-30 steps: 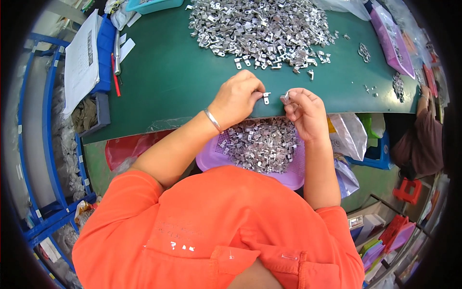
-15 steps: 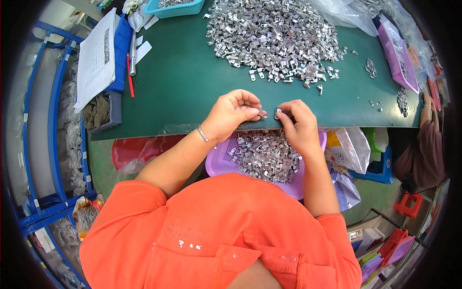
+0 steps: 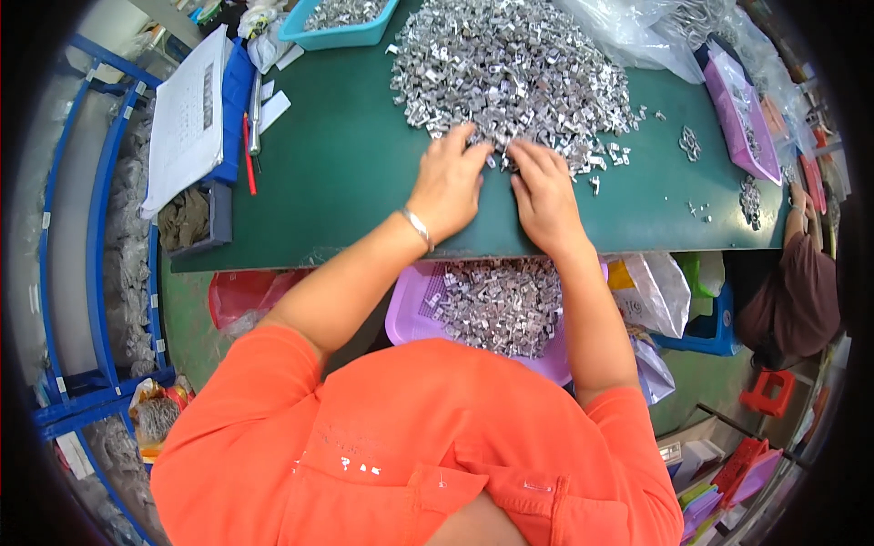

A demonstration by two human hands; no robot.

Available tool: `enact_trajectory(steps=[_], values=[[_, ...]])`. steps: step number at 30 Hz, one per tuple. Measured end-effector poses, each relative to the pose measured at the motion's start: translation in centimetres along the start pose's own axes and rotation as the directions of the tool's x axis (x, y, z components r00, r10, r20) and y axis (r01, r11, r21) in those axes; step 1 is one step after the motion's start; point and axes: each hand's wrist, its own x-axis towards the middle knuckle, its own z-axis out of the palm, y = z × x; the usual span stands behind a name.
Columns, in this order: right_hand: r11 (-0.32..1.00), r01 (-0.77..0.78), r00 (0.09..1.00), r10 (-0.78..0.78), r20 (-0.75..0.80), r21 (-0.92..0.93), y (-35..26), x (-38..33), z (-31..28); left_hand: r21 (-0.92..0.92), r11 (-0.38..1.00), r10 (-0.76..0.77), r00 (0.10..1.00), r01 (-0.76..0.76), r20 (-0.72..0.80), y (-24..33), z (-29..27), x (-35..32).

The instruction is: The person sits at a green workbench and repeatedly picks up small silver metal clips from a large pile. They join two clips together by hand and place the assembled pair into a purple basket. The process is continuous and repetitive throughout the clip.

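A large heap of small silvery bent metal clips with holes lies on the green table. My left hand is at the near edge of this heap, its fingers apart and their tips among the clips. Beside it my right hand reaches in likewise, fingers stretched forward and touching the heap. Neither hand visibly grips a clip, though the fingertips are partly lost among the metal. Below the table edge, in front of my body, a purple perforated basket holds many similar clips.
A turquoise tray of metal parts stands at the far left, near a red pen and a blue holder with papers. At right are a pink basket and small parts clusters. Another person's sleeve shows at far right.
Both hands have moved forward from the table's near edge to the heap. Earlier each pinched a small metal piece; now the fingers are spread at the heap's edge.
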Motion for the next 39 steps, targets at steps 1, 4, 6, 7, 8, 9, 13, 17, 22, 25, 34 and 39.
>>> enact_trajectory(steps=[1, 4, 6, 7, 8, 9, 13, 17, 22, 25, 34, 39], values=[[1.0, 0.017, 1.0, -0.017, 0.011, 0.022, 0.0, -0.6, -0.2, -0.063, 0.998, 0.029, 0.999, -0.027, 0.03, 0.1, -0.1, -0.8], [0.973, -0.036, 0.993, 0.009, 0.118, 0.227, -1.2, -2.9, -2.2, -0.238, 0.97, 0.067, 0.994, -0.046, 0.081, 1.1, -1.1, -3.5], [0.92, -0.176, 0.984, 0.156, 0.085, 0.351, -1.8, -4.1, -3.4, -0.298, 0.955, 0.021, 0.998, -0.003, 0.06, 1.6, -2.3, -4.7], [0.893, -0.244, 0.968, 0.249, 0.039, 0.379, -1.7, -4.6, -4.2, -0.308, 0.951, -0.002, 1.0, 0.011, 0.03, 1.6, -2.8, -4.8], [0.918, -0.237, 0.961, 0.269, -0.06, 0.316, -0.9, -5.4, -4.3, -0.317, 0.948, -0.026, 1.0, 0.025, 0.001, 1.5, -3.1, -4.8], [0.881, -0.312, 0.935, 0.352, -0.052, 0.357, -0.7, -6.2, -4.6, -0.348, 0.934, -0.087, 0.996, 0.086, 0.013, 1.4, -3.1, -5.1], [0.887, -0.366, 0.922, 0.387, -0.021, 0.282, -2.1, -6.0, -4.5, -0.3, 0.954, 0.024, 1.0, -0.021, 0.007, 2.5, -2.7, -4.2], [0.973, -0.23, 0.968, 0.232, -0.093, 0.032, -2.0, -5.1, -2.3, -0.259, 0.964, 0.06, 0.998, -0.055, 0.011, 3.4, -0.7, -3.4], [0.835, -0.392, 0.911, 0.41, 0.039, 0.385, -2.5, -6.1, -4.2, -0.534, 0.845, -0.002, 1.0, -0.012, -0.024, 3.3, -2.0, -4.6], [0.862, -0.257, 0.966, 0.213, 0.148, 0.436, -1.7, -6.5, -5.2, -0.513, 0.841, 0.242, 0.968, -0.173, 0.07, 2.7, -3.9, -4.9], [0.972, -0.144, 0.989, 0.138, 0.044, 0.186, -2.9, -5.1, -2.6, -0.135, 0.984, 0.116, 0.993, -0.115, 0.004, 3.1, -0.7, -2.9], [0.959, -0.081, 0.997, 0.081, 0.011, 0.273, -1.8, -5.1, -4.2, -0.408, 0.88, 0.206, 0.969, -0.245, -0.138, 3.1, -2.4, -3.8]])
